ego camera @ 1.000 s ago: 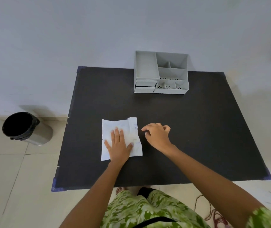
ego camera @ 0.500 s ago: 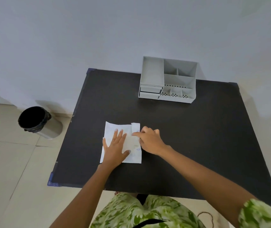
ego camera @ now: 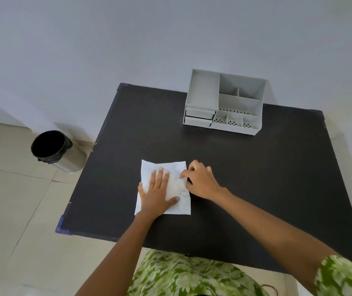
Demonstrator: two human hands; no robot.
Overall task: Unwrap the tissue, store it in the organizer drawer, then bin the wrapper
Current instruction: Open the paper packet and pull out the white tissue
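Note:
A white tissue in its thin wrapper [ego camera: 172,169] lies flat on the black table [ego camera: 256,178], near the front left. My left hand [ego camera: 157,193] presses flat on it with fingers spread. My right hand [ego camera: 199,180] pinches the wrapper's right edge, which is lifted and crumpled there. The grey organizer [ego camera: 224,101] stands at the table's back edge, its two small drawers [ego camera: 198,117] at the lower left, both closed. A steel bin [ego camera: 53,150] with a black liner stands on the floor left of the table.
A pale wall runs behind the table. Tiled floor [ego camera: 10,210] lies to the left around the bin. My lap in green patterned cloth [ego camera: 181,274] sits at the table's front edge.
My right hand moved left from beside the tissue onto its right edge and pinched the wrapper. The left hand stayed pressed flat. The camera view shifted, so the table sits further right.

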